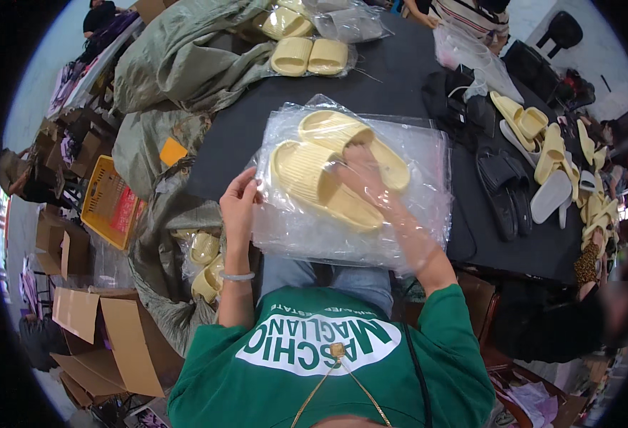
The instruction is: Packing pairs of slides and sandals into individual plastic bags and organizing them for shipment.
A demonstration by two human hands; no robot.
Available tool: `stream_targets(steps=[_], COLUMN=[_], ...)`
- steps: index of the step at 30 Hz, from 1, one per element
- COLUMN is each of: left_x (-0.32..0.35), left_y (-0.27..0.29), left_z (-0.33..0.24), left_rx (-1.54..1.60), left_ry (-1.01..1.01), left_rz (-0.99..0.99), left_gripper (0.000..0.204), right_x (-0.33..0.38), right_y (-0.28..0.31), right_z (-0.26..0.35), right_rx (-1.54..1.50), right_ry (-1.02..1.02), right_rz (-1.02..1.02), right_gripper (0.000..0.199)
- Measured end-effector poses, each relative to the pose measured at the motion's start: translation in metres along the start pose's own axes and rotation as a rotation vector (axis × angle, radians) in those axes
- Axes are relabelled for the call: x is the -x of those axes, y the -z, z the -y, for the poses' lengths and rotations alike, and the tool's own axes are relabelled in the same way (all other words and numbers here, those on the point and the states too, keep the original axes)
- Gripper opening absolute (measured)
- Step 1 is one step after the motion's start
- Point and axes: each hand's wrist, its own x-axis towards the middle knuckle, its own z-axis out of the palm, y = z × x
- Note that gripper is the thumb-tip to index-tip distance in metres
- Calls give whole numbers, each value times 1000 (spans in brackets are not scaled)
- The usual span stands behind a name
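Observation:
A pair of pale yellow ribbed slide slippers [303,173] lies inside a clear plastic bag [285,232], on top of a stack of clear bags. My right hand [360,173] reaches into the bag, forearm under the film, and grips the slippers where their inner sides meet; some fingertips are hidden. At the bag's left edge, my left hand [240,196] pinches the plastic between thumb and fingers.
Bagged yellow slippers [309,56] sit at the table's far side. Black slides [505,189] and more loose slippers [553,153] crowd the right. Grey-green sacking [175,60], a yellow crate [107,203] and cardboard boxes [125,335] stand left. Other people are around the table.

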Motion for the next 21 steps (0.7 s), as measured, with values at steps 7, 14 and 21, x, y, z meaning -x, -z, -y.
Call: stream_targets(steps=[7, 14, 21], left_x=[79, 73, 13], left_y=[24, -6, -47], left_z=[-83, -91, 28], left_rx=[-355, -838, -909], left_ry=[28, -315, -588], left_rz=[289, 363, 470], left_gripper=[39, 38, 64], right_x=[3, 21, 49], right_y=[90, 37, 22], right_z=[4, -46, -69], right_rx=[-250, -145, -442], right_ry=[-24, 130, -141], right_rz=[-5, 186, 220], right_gripper=[19, 36, 40])
